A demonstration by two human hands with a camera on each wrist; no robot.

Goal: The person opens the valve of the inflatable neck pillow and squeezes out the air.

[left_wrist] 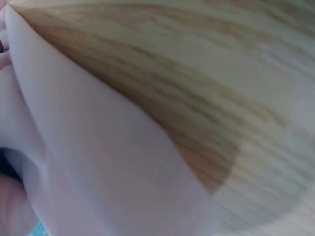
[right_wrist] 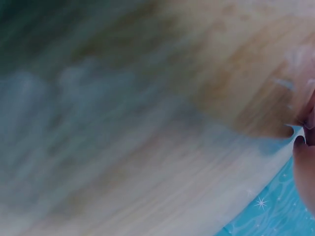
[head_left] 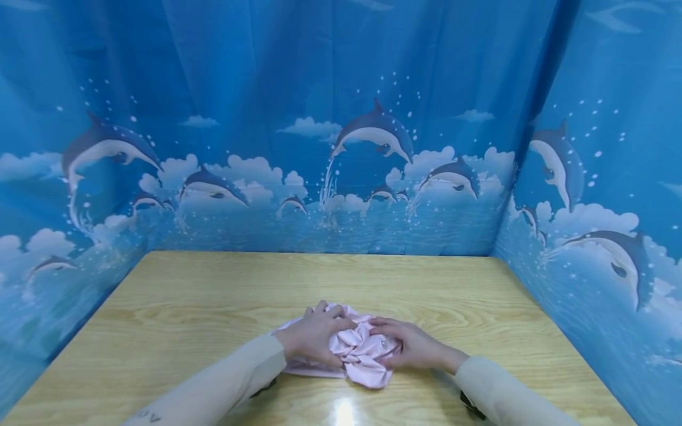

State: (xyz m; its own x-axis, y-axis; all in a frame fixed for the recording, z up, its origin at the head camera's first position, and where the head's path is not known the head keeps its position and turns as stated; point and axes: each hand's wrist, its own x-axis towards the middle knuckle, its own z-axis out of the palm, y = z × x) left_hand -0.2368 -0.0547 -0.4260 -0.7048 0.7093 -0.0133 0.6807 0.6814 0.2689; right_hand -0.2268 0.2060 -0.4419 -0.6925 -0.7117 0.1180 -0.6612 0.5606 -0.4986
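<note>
A crumpled, satiny pale pink cloth point(head_left: 362, 352) lies bunched on the wooden table, with a small shiny spot on its right part. From the left, my left hand point(head_left: 314, 336) grips the bundle, its fingers curved over the top. My right hand point(head_left: 418, 346) holds the opposite side, thumb and fingers bent around the folds. In the left wrist view a smooth flap of the cloth point(left_wrist: 103, 147) hangs large and close, covering most of the hand. The right wrist view catches only part of the right hand point(right_wrist: 306, 172) at its edge, beside a bit of pink fabric.
Light wood-grain table point(head_left: 213, 290) surrounds the cloth, with its far edge against a blue curtain point(head_left: 256, 106) printed with dolphins. More curtain point(head_left: 602, 177) stands along the right side. A bright light reflection shows on the near tabletop.
</note>
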